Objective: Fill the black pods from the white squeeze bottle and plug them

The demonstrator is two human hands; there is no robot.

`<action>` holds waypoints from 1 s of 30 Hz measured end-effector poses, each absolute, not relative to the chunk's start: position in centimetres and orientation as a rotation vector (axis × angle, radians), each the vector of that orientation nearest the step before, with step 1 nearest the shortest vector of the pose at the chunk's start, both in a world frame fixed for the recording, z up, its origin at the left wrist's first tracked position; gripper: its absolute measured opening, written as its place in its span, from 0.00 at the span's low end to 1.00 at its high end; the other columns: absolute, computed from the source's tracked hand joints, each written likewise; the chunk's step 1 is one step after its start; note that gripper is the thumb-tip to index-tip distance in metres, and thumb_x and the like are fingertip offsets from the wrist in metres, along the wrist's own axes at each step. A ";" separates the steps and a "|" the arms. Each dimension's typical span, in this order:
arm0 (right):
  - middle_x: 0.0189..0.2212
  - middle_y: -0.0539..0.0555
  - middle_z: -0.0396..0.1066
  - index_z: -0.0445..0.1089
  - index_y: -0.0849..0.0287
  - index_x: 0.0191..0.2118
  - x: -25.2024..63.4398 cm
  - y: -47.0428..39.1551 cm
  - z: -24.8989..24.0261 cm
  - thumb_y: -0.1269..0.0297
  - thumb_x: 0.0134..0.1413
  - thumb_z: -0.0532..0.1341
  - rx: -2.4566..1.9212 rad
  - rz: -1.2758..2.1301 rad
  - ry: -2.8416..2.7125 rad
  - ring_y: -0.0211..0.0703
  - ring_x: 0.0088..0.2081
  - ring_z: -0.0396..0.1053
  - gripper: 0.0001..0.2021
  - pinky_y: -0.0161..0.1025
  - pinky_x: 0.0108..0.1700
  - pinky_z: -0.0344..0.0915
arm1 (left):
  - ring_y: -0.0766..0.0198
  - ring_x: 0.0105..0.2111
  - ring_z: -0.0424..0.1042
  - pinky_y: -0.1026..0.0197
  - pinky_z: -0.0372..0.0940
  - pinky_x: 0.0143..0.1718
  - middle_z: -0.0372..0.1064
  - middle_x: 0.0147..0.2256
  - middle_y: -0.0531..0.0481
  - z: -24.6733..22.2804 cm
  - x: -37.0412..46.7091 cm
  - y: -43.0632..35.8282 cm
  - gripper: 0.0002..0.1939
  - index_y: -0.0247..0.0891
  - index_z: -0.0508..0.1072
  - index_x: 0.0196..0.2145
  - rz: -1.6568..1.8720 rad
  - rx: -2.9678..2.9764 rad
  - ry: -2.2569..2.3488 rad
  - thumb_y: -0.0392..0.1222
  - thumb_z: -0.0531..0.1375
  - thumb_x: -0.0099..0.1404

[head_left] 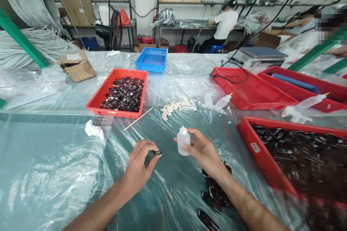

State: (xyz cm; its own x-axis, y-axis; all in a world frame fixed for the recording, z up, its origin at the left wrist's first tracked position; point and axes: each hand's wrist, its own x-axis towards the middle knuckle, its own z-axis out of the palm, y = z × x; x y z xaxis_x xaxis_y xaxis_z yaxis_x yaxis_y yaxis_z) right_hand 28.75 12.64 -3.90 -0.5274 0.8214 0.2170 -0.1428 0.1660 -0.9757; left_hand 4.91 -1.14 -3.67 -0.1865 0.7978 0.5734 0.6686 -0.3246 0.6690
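Between the thumb and fingers of my left hand (141, 162) is a small black plastic part (157, 152). My right hand (204, 151) grips a translucent white squeeze bottle (184, 142), held upright a short way to the right of that part. Under my right forearm lie several loose black plastic parts (214, 191), some partly hidden by the arm. Beyond both hands, small whitish pieces (172, 107) are scattered in a heap on the plastic-covered table (67, 162).
A red tray (97, 107) of black parts stands at the back left, near a thin wooden stick (138, 118) and crumpled tissue (94, 130). Another filled red tray (267, 162) is at right. Behind are a blue tray (151, 65), a scale (261, 57) and a seated person (225, 25).
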 end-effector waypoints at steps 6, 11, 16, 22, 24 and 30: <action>0.49 0.54 0.88 0.77 0.43 0.49 28.2 13.4 -6.2 0.50 0.54 0.88 -0.707 1.305 -1.840 0.66 0.52 0.92 0.25 0.62 0.54 0.91 | 0.43 0.42 0.91 0.39 0.87 0.46 0.89 0.44 0.49 -6.0 4.8 -0.3 0.05 0.57 0.80 0.49 1.608 1.743 1.728 0.44 0.67 0.80; 0.55 0.59 0.88 0.78 0.43 0.63 29.3 17.2 -4.6 0.28 0.65 0.76 -0.798 1.184 -1.899 0.63 0.60 0.89 0.32 0.61 0.62 0.89 | 0.44 0.43 0.91 0.45 0.85 0.45 0.90 0.43 0.47 -6.9 4.4 0.3 0.06 0.52 0.80 0.50 1.489 1.632 1.791 0.49 0.62 0.84; 0.54 0.58 0.86 0.82 0.54 0.53 24.4 23.5 -3.5 0.38 0.79 0.70 -1.022 0.957 -2.169 0.52 0.50 0.85 0.22 0.54 0.56 0.87 | 0.43 0.38 0.89 0.44 0.81 0.42 0.87 0.39 0.48 -6.9 3.9 0.8 0.05 0.53 0.79 0.47 1.501 1.622 1.794 0.48 0.62 0.81; 0.62 0.58 0.85 0.83 0.56 0.62 19.1 26.3 -2.7 0.51 0.83 0.72 -1.204 0.663 -2.522 0.52 0.58 0.85 0.16 0.54 0.63 0.87 | 0.39 0.38 0.88 0.38 0.80 0.45 0.88 0.42 0.46 -6.5 3.1 0.8 0.05 0.58 0.80 0.48 1.526 1.515 1.796 0.47 0.63 0.81; 0.62 0.58 0.85 0.83 0.56 0.63 18.9 26.0 -2.5 0.51 0.82 0.73 -1.234 0.571 -2.584 0.52 0.58 0.85 0.17 0.54 0.62 0.87 | 0.38 0.39 0.88 0.38 0.79 0.46 0.88 0.42 0.46 -6.3 2.9 0.8 0.05 0.60 0.80 0.49 1.539 1.483 1.783 0.47 0.64 0.81; 0.60 0.58 0.86 0.84 0.53 0.61 19.7 24.4 -2.1 0.51 0.84 0.72 -1.309 0.279 -2.527 0.47 0.54 0.85 0.14 0.48 0.58 0.87 | 0.37 0.44 0.87 0.38 0.79 0.49 0.89 0.43 0.46 -5.8 3.2 0.9 0.04 0.62 0.82 0.47 1.598 1.380 1.645 0.50 0.66 0.80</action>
